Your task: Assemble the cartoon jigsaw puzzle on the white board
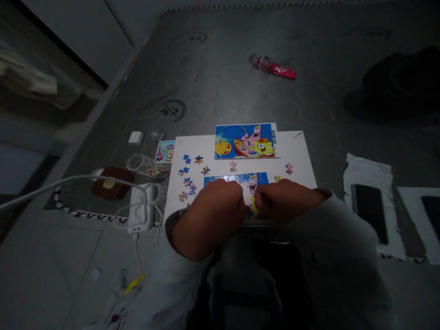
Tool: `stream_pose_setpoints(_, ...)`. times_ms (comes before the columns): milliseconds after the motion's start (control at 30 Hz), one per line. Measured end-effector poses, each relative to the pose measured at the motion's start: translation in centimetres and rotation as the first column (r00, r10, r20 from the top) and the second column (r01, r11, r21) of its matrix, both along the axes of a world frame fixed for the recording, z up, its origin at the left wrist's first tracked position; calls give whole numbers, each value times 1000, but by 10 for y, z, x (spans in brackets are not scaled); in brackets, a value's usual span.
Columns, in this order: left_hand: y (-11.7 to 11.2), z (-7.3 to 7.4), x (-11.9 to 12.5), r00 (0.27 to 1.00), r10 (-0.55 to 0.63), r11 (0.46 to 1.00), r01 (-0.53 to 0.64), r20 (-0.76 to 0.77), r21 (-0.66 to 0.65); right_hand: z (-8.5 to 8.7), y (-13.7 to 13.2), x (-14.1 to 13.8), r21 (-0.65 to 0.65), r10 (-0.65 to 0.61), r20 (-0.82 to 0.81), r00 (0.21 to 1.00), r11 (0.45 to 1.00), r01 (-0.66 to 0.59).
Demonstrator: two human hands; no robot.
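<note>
A partly assembled jigsaw puzzle [259,179] with a blue background, a pink starfish and a yellow figure lies on a white board [192,143]. My left hand [223,197] is curled closed over the puzzle's lower left and middle, hiding that part. At its right edge, my right hand [280,199] is closed in a pinch beside the yellow figure. Whatever sits between the fingertips of either hand is hidden. Loose puzzle pieces [187,182] are scattered on the board's left side, with a pink piece [289,168] to the right. Behind the puzzle lies a printed picture card [245,141] of the same scene.
Left of the board are a clear jar [147,166] lying on its side with small bits in it, a brown box [112,183] and a white power strip [140,208] with cables. On the right, a phone [369,213] lies on white paper. A red package [273,67] lies farther back.
</note>
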State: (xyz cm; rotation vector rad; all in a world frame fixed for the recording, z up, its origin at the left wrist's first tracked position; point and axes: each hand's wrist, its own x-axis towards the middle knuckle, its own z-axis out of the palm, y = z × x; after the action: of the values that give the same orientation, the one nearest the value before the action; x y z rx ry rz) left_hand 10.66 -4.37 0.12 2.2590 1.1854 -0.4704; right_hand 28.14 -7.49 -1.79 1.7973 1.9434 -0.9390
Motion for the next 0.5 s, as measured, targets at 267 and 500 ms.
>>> stream_pose_setpoints(267,2,2,1,997,56,998,-57,55,20,10,8,-1,-121,11,-25,1000,993,-14)
stream_pose_setpoints(500,-3,10,5,1000,-12,1000,12,-15,-15,8,2,-2,-7,-32,-11,999,999,32)
